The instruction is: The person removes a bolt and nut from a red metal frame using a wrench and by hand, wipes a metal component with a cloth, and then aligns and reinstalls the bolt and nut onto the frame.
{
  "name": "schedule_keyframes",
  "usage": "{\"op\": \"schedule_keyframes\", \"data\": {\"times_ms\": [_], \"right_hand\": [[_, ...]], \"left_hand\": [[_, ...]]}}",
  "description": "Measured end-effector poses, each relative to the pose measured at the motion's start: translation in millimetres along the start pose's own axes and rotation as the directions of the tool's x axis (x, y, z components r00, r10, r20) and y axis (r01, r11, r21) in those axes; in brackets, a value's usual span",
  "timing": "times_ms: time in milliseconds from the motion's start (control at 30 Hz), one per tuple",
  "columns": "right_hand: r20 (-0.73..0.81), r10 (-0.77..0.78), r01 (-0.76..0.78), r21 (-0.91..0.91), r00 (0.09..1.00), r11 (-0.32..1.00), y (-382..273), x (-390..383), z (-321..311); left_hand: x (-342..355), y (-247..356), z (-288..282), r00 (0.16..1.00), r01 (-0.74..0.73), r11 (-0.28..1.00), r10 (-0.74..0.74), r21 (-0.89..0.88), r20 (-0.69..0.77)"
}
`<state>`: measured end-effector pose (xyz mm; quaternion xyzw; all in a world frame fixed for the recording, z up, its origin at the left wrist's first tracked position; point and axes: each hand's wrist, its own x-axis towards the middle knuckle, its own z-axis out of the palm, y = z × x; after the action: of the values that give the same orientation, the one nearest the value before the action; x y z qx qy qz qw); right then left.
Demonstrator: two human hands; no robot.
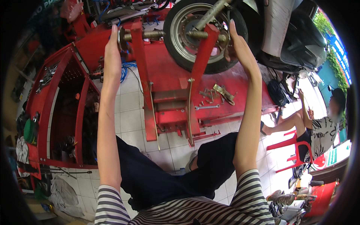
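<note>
My left hand [113,56] is stretched out flat along the outer side of a round metal end piece [121,39] on a threaded clamp screw [153,34]. The screw passes through the left red upright [140,56] of a wheel clamp. On the other side, my right hand [240,50] is open, fingers extended, beside the outer end of a second threaded screw [198,34] in the right red upright [204,52]. Between the screws stands a scooter's front wheel [183,45]. The undersides of both hands are partly hidden.
The red lift platform [247,86] carries a wrench [207,107], loose bolts [205,93] and a metal bracket [224,93]. A red tool cabinet [67,112] stands left. At right, another person [322,131] sits on a red plastic chair [285,144]. A blue hose [128,69] lies behind my left arm.
</note>
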<state>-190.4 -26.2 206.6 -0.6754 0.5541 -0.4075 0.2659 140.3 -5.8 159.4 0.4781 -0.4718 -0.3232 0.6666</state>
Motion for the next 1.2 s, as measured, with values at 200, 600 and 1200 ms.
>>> {"op": "schedule_keyframes", "data": {"times_ms": [200,600,1200], "right_hand": [[-0.045,-0.015,0.025,0.218,0.999,0.976,5,-7,6],[-0.103,-0.242,0.263,0.414,0.965,0.871,22,-5,14],[-0.326,-0.511,0.541,0.002,0.795,0.841,24,7,24]], "left_hand": [[6,5,14,0.977,-0.213,0.974,0.211,-0.083,-0.026],[8,-17,23,0.949,-0.298,0.911,0.251,-0.286,-0.190],[-61,-36,71,0.395,-0.915,0.367,0.898,0.168,0.193]]}}
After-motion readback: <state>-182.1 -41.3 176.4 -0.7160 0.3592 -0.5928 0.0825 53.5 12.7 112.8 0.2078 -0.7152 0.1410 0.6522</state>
